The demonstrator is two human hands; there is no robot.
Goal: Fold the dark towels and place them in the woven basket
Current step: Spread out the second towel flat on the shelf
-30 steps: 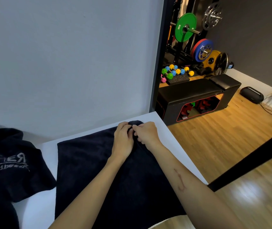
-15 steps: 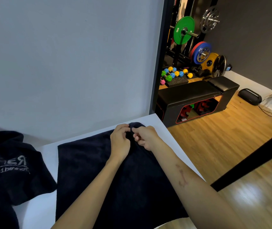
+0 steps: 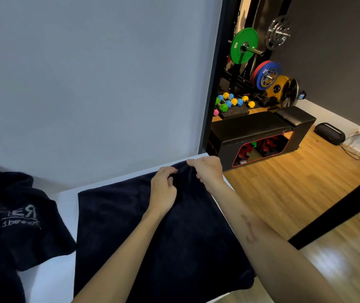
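Hands pinch plush dark towel (image 3: pixel 144 226)'s far edge: left hand (image 3: pixel 163 189); right hand (image 3: pixel 209 170).

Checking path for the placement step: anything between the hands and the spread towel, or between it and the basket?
Nothing between hands and towel: left hand and right hand already grip the spread towel at its far right corner. The woven basket isn't in view, so that path can't be judged.

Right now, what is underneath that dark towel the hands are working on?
The dark towel lies flat on a white table, which shows along its left and far edges. Anything else beneath the cloth is covered and cannot be seen.
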